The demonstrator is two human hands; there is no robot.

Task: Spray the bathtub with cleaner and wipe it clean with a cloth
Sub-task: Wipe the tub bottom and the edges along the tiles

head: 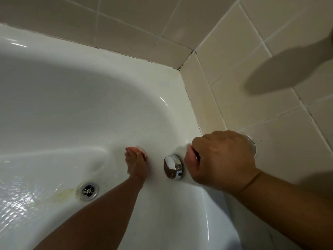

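Observation:
The white bathtub (75, 98) fills the view, and its floor is wet at the lower left. My left hand (136, 162) reaches down inside the tub. Its fingers lie fairly straight against the end wall and press a small pink cloth (141, 150) there; blur hides the details. My right hand (221, 157) is curled into a fist on the tub's rim, just right of the chrome overflow knob (173, 166). I see nothing clearly held in it. No spray bottle is in view.
The chrome drain (87, 191) sits in the tub floor, left of my left forearm, with a yellowish stain (63, 194) beside it. Beige tiled walls (234, 51) meet at the corner behind. A chrome wall fitting (252, 146) peeks out behind my right hand.

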